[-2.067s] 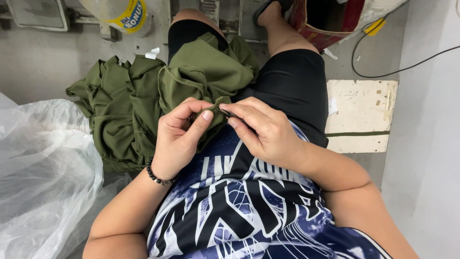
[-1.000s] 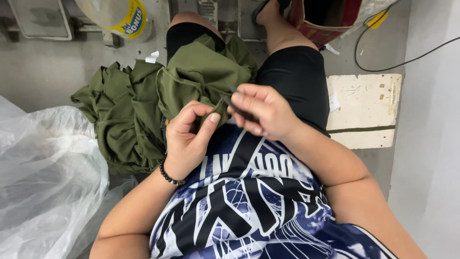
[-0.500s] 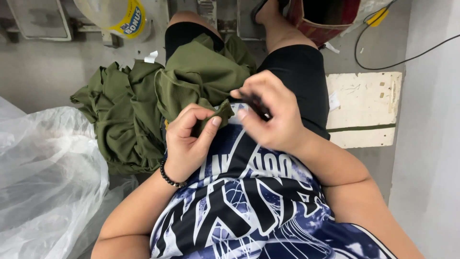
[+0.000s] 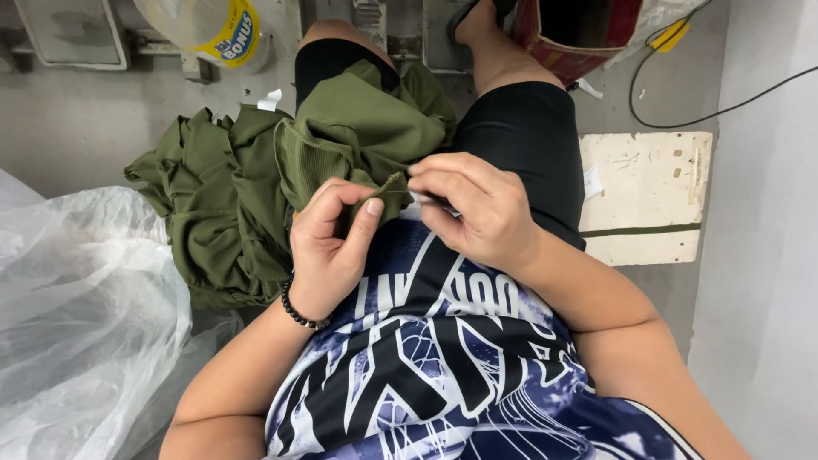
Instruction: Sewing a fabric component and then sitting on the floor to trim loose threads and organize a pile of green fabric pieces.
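An olive green garment (image 4: 256, 179) lies bunched over my lap and spills down to the floor on the left. My left hand (image 4: 332, 247), with a dark bead bracelet at the wrist, pinches a ribbed edge of that garment between thumb and fingers. My right hand (image 4: 473, 209) is closed just to the right of that edge, fingertips touching it, and seems to grip a small metal tool that is mostly hidden. Both hands meet above my patterned blue and white shirt.
A large clear plastic bag (image 4: 77, 315) fills the lower left. A plastic bottle (image 4: 204, 30) stands at the top left, a red container (image 4: 579, 34) at the top right. A worn white board (image 4: 648, 196) lies on the floor at right, under a black cable (image 4: 724, 106).
My right hand rose to the garment edge and has come back down slightly; the left hand keeps its pinch on the ribbed edge. The view has shifted a little.
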